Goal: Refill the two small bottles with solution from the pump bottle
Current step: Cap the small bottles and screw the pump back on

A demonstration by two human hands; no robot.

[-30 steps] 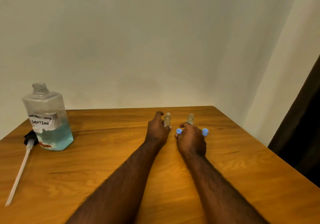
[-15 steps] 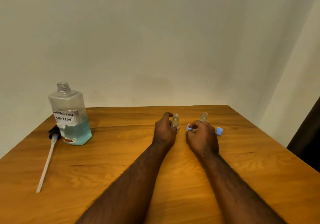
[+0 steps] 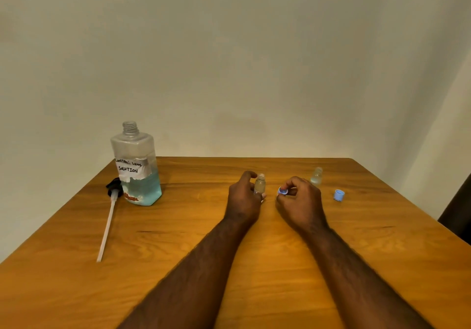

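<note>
In the middle of the frame, the left hand point(image 3: 243, 198) curls its fingers round a small bottle point(image 3: 260, 184) that stands open on the wooden surface point(image 3: 178, 252). Just to its right, the right hand point(image 3: 300, 201) pinches a blue cap point(image 3: 283, 191) in its fingertips. The other small bottle point(image 3: 316, 175) stands open a bit further right and back, and the other blue cap point(image 3: 339, 195) lies near it on the surface. Over on the left of the frame stands the pump bottle point(image 3: 136, 168), about half full of blue water. Its top is off, and the pump point(image 3: 109, 216) with its long white straw lies beside it. The small bottles look light and tippy, so I think each one wants a steady hold low round its middle. The mouths are tiny, so spills seem easy. The pump bottle looks much heavier and smooth, maybe slippery if wet. It seems best held round its wide flat sides. The caps are little and could roll away if dropped.
</note>
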